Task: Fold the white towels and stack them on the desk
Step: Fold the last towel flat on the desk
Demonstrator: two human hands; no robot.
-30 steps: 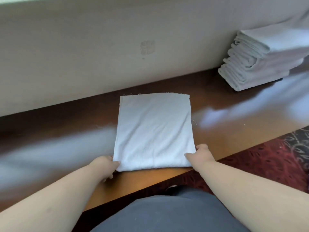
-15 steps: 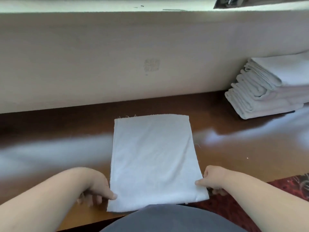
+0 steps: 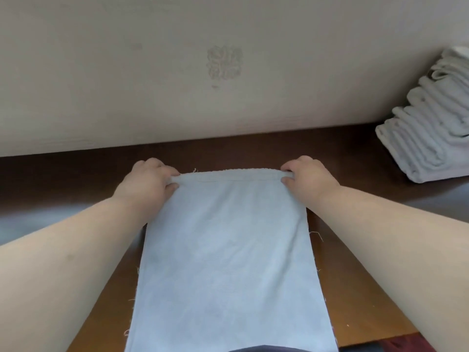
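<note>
A white towel (image 3: 228,250) lies as a long strip on the brown desk (image 3: 355,204), running from the near edge toward the wall. My left hand (image 3: 147,181) pinches its far left corner and my right hand (image 3: 307,176) pinches its far right corner. The far edge between the two hands shows doubled layers. A stack of folded white towels (image 3: 431,133) stands on the desk at the far right against the wall.
A beige wall (image 3: 177,72) with a faint stamped mark rises straight behind the desk. Dark red carpet (image 3: 406,345) shows below the desk's near edge at the lower right. My dark grey clothing sits at the bottom edge.
Both hands moved from the towel's near corners to its far edge by the wall. The camera came closer and lower, and the towel now reaches down to the frame's bottom.
</note>
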